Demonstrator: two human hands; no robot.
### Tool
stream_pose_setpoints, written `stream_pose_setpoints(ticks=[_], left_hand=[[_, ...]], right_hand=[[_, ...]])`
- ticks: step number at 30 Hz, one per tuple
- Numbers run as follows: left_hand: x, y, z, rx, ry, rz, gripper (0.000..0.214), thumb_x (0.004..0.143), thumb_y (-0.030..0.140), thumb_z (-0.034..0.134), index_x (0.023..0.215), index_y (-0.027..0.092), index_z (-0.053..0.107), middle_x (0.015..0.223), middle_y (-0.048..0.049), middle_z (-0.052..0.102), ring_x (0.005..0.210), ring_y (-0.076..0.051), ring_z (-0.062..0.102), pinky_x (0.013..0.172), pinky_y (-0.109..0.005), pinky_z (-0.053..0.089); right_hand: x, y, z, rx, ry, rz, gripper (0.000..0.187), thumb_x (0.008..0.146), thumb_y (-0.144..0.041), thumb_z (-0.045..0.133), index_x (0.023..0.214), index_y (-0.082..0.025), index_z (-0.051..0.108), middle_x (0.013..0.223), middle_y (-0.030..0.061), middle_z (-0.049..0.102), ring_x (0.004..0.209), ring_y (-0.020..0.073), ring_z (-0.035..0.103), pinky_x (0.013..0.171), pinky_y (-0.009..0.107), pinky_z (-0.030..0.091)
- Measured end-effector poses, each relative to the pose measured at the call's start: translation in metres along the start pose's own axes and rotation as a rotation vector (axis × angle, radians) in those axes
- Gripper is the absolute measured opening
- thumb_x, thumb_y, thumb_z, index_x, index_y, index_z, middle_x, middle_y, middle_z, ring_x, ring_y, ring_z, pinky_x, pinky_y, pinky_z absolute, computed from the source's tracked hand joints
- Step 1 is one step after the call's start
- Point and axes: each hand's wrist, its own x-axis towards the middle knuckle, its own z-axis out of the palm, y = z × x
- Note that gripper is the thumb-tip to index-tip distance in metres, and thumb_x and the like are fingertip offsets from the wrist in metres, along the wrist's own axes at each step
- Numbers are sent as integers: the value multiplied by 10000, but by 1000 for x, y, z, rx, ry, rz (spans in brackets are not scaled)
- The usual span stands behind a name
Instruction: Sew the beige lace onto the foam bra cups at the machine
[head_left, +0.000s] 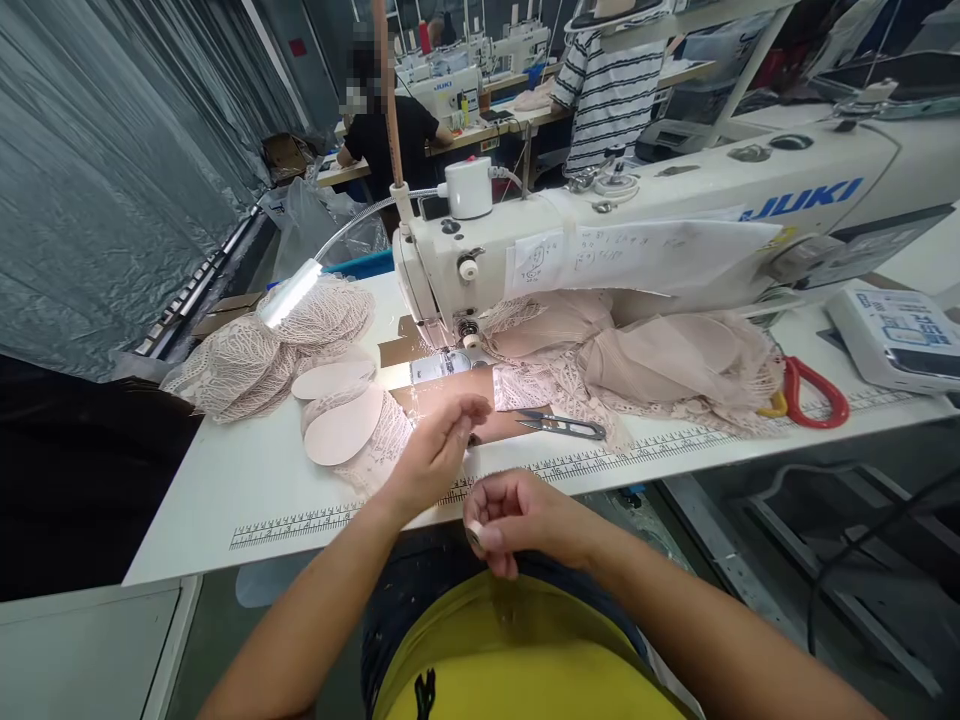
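Note:
My left hand (436, 455) is raised over the front of the sewing table, fingers loosely curved and apart, with nothing visible in it. Just right of it and nearer my body, my right hand (517, 520) is closed in a pinch. Something small and pale shows at its fingertips, too small to name. Beyond my left hand are the needle area and plate (441, 366) of a sewing machine (555, 235). Beige lace pieces with smooth oval cups (345, 425) lie left of the left hand. Thread snips (562, 425) rest on the table to the right.
Stacked lace cups (247, 365) lie at the left under a lit lamp (292, 293). More beige lace (675, 360), red-handled scissors (817, 395) and a white box (896, 335) are on the right. A printed ruler (300, 522) runs along the table's front edge. Two people work beyond.

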Motion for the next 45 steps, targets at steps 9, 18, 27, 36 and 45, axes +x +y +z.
stream_pose_setpoints(ticks=[9,18,27,36,45], left_hand=[[7,-1,-36,396,-220,97,362,808,206,584,1165,233,639,1142,-110,623,1016,-240,591,868,-321,462],[3,-8,-27,231,-214,48,173,772,244,660,929,215,726,851,-75,652,733,-173,573,655,-245,445],[-32,-4,15,-774,-41,-486,227,734,314,748,844,137,659,655,6,576,543,-49,492,563,-165,423],[-38,-8,25,-1012,-3,-513,205,748,269,740,759,120,601,698,3,557,562,-32,470,608,-164,455],[-33,-6,19,-1174,40,-539,179,767,254,722,866,130,638,776,-17,588,519,10,446,497,-78,393]], right_hand=[[-79,-44,-34,310,415,-578,241,691,-426,715,770,-235,589,572,-58,414,383,29,175,297,181,123],[-70,-40,-45,157,741,-535,233,660,-396,748,763,-228,623,646,-12,517,452,66,367,356,198,278],[-18,-7,-9,-558,679,-580,146,774,-316,671,844,-199,617,776,16,605,658,130,558,607,264,480],[-7,1,-9,-581,643,-574,203,769,-391,678,846,-205,653,795,36,599,720,159,551,622,277,467],[-29,-18,-21,-594,698,-523,241,780,-404,657,872,-182,648,646,-10,551,555,107,457,508,229,380]])
